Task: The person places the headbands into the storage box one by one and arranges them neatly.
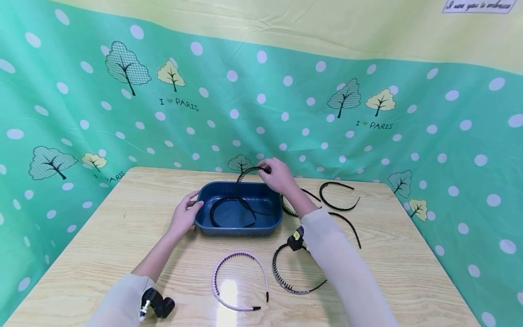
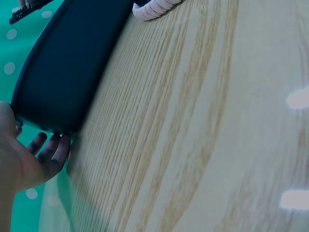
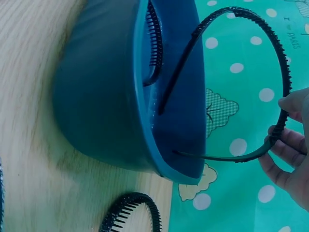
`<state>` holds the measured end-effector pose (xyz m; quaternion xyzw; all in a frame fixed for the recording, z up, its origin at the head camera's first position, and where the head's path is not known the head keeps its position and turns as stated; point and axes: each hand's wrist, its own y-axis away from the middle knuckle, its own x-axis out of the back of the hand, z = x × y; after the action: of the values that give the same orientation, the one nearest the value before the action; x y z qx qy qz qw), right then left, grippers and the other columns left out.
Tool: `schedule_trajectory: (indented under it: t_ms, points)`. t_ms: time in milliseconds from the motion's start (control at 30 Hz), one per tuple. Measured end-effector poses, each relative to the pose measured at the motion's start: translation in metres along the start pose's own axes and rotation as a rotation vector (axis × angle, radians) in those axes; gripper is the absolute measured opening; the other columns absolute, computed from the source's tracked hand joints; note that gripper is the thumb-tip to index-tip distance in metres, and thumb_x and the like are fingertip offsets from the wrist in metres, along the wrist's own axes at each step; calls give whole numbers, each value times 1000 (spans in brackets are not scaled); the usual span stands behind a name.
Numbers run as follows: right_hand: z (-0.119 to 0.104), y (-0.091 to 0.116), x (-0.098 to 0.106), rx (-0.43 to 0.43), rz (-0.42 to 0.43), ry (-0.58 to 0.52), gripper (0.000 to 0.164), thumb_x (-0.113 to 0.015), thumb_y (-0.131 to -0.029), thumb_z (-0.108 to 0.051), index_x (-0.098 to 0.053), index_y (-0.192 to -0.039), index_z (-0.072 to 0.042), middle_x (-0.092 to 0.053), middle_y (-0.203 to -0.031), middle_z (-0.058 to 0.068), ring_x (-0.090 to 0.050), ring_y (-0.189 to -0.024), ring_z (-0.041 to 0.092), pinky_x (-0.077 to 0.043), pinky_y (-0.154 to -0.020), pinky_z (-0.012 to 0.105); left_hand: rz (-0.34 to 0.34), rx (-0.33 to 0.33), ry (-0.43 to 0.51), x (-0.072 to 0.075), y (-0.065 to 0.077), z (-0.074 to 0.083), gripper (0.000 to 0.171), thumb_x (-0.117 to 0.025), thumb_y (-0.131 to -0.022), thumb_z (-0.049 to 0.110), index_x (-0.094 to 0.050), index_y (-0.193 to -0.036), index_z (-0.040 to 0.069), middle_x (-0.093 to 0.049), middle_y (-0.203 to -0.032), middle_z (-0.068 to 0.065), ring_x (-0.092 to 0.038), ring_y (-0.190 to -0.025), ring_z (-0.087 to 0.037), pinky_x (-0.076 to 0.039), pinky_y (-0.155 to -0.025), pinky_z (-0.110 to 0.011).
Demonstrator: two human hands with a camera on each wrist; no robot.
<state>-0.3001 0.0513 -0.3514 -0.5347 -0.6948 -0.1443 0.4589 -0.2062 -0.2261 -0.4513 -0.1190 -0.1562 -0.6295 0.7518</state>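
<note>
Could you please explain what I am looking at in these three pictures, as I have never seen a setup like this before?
There is no machine arm here: these are a person's two bare hands, with a small camera on each wrist. The wide picture comes from a camera on the head, looking forward and down. The other two come from the wrist cameras, one beside each hand.

On the wooden table stands a blue bin with at least one dark headband inside. A pale headband and several other dark headbands lie around it. A green patterned cloth hangs behind.

The left hand holds the bin's left end. The right hand has a black toothed headband in its grip, its tips inside the bin.
</note>
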Motion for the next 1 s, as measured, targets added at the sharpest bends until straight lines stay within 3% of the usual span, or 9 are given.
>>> schedule_trajectory:
  t_ms: [400,600,1000]
  points:
    - [-5,2,-15,5,-37,-56,22,-59,-92,-24,-67,-109,-14,-62,-103,7,-57,-94,20,-48,-81,37,4,2,6,-1,0,0,48,-47,-98,30,-38,-144,19,-53,-125,-22,-56,-109,-34,-50,-81,-32]
    - [-8,1,-22,28,-53,-48,20,-60,-92,-24,-68,-107,-15,-63,-94,4,-53,-86,18,-45,-75,33,8,-7,-1,-1,1,0,48,-46,-98,31,-38,-143,18,-54,-124,-22,-56,-109,-33,-49,-79,-29]
    - [-9,6,-37,-11,-121,-70,23,-60,-92,-27,-67,-111,-17,-60,-99,3,-54,-88,16,-46,-76,31,17,-5,-10,-2,0,1,48,-47,-98,32,-38,-143,19,-54,-125,-23,-56,-110,-33,-49,-79,-29]
